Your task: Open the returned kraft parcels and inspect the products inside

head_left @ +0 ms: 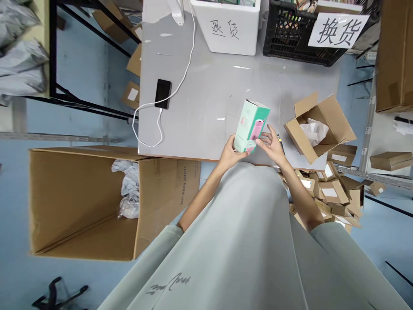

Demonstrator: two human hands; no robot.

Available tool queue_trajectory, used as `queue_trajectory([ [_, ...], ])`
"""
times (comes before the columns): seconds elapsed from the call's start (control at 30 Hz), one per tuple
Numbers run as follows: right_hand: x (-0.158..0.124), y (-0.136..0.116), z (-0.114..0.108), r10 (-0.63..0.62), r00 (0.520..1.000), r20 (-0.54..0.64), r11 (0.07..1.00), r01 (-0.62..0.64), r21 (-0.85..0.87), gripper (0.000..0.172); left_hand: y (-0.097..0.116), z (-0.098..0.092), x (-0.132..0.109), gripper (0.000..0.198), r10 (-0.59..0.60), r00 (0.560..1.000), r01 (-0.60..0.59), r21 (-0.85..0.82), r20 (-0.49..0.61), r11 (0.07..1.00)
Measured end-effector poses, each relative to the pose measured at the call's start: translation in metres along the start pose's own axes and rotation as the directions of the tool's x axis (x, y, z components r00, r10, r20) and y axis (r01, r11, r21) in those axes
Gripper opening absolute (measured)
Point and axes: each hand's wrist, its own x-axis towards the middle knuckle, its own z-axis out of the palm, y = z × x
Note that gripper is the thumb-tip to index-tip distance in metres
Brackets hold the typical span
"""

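A green and white product box [251, 125] with a pink item pictured on its side is held up over the table's front edge, tilted. My left hand [229, 153] is closed round its lower left corner. On its right side my right hand [271, 145] rests its thumb against the box, with the other fingers spread apart. A small black and yellow tool [280, 142] lies partly hidden behind my right hand. To the right, an open cardboard box [335, 116] with crumpled white paper [314, 131] inside stands on the table.
A black phone [163, 94] with a white cable lies on the grey table [206, 107]. At the back stand a white bin [229, 30] and a black crate [287, 34]. A large open carton [164, 193] is at left; several small cardboard boxes [329, 193] are piled at lower right.
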Motion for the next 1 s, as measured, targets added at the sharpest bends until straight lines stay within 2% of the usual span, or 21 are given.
queue_trajectory([
  [0.1, 0.013, 0.001, 0.003, -0.041, 0.993, -0.112, 0.999, 0.040, -0.009, 0.146, 0.001, 0.012, -0.004, 0.095, 0.058, 0.997, -0.050, 0.119, -0.060, 0.992],
  [0.2, 0.021, -0.001, 0.003, -0.045, 0.986, -0.158, 0.999, 0.049, 0.021, 0.143, 0.010, 0.017, -0.007, 0.099, 0.072, 0.997, -0.071, 0.094, -0.010, 0.993],
  [0.23, 0.022, -0.002, 0.000, -0.047, 0.988, -0.144, 0.998, 0.054, 0.044, 0.141, 0.013, 0.016, -0.007, 0.099, 0.041, 0.999, -0.042, 0.035, 0.019, 0.999],
  [0.3, 0.020, -0.006, -0.006, -0.055, 0.994, -0.094, 0.994, 0.064, 0.094, 0.135, 0.018, 0.007, -0.006, 0.096, -0.080, 0.991, 0.092, -0.121, 0.106, 0.988],
  [0.37, 0.017, -0.011, -0.012, -0.070, 0.997, -0.042, 0.989, 0.075, 0.128, 0.129, 0.020, -0.003, -0.003, 0.094, -0.196, 0.949, 0.257, -0.247, 0.245, 0.934],
  [0.43, 0.013, -0.016, -0.016, -0.076, 0.997, 0.005, 0.986, 0.074, 0.147, 0.124, 0.020, -0.010, -0.002, 0.095, -0.232, 0.891, 0.362, -0.303, 0.391, 0.881],
  [0.5, 0.010, -0.021, -0.016, -0.055, 0.997, 0.046, 0.986, 0.047, 0.161, 0.119, 0.019, -0.011, -0.003, 0.092, -0.223, 0.869, 0.382, -0.311, 0.442, 0.870],
  [0.57, 0.009, -0.025, -0.014, -0.030, 0.998, 0.059, 0.985, 0.020, 0.170, 0.117, 0.018, -0.008, -0.005, 0.085, -0.221, 0.894, 0.349, -0.298, 0.389, 0.889],
  [0.63, 0.009, -0.026, -0.011, -0.023, 0.999, 0.030, 0.986, 0.017, 0.167, 0.118, 0.014, -0.001, -0.008, 0.079, -0.206, 0.941, 0.275, -0.250, 0.269, 0.928],
  [0.7, 0.011, -0.025, -0.007, -0.012, 1.000, -0.020, 0.988, 0.015, 0.153, 0.119, 0.009, 0.006, -0.010, 0.075, -0.173, 0.978, 0.189, -0.134, 0.119, 0.973],
  [0.8, 0.016, -0.021, -0.004, 0.015, 0.996, -0.088, 0.994, -0.005, 0.108, 0.117, 0.003, 0.013, -0.015, 0.075, -0.100, 0.994, 0.105, 0.110, -0.052, 0.988],
  [0.9, 0.019, -0.017, -0.004, -0.006, 0.993, -0.114, 0.998, 0.013, 0.061, 0.114, 0.002, 0.011, -0.019, 0.083, -0.044, 0.998, 0.053, 0.215, -0.049, 0.975],
  [1.0, 0.017, -0.017, -0.007, -0.024, 0.997, -0.075, 0.998, 0.029, 0.063, 0.111, 0.005, -0.001, -0.020, 0.094, -0.102, 0.991, 0.094, 0.100, 0.083, 0.991],
])
